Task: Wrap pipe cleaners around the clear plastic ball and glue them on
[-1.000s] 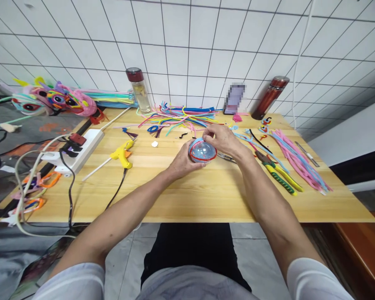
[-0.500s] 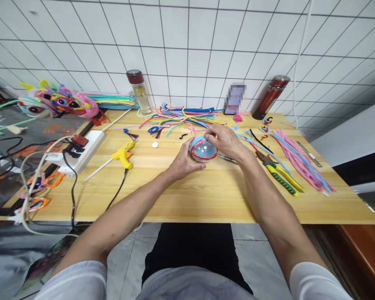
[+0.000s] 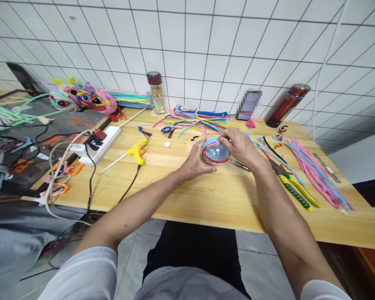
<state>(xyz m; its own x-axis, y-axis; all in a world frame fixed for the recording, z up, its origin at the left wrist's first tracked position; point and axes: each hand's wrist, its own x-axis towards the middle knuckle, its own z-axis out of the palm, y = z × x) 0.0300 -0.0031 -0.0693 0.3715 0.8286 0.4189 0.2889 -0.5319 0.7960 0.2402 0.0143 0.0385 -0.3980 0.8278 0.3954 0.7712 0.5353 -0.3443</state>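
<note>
A clear plastic ball [image 3: 217, 153] with a red pipe cleaner round its middle and light-blue pipe cleaner along its upper part is held above the table. My left hand [image 3: 196, 161] wraps round its left side, thumb beneath. At its upper right, my right hand [image 3: 236, 143] has fingers pinched on the blue pipe cleaner by the rim; the fingertips are partly hidden. Just under the right wrist lie metal scissors or tweezers [image 3: 240, 165], partly covered. Green-and-yellow pliers [image 3: 295, 187] rest to the right of my right forearm.
A yellow glue gun [image 3: 137, 152] and a white power strip [image 3: 101, 146] with cables lie left. Pipe cleaners [image 3: 193, 121] are heaped at the back, with a pink and blue bundle [image 3: 318, 175] at right. A glass bottle [image 3: 157, 93], red flask [image 3: 287, 106] and phone [image 3: 249, 105] stand near the wall.
The camera view has turned slightly left, so everything sits further right in the picture. Both hands keep their hold on the ball, with little visible change in grip.
</note>
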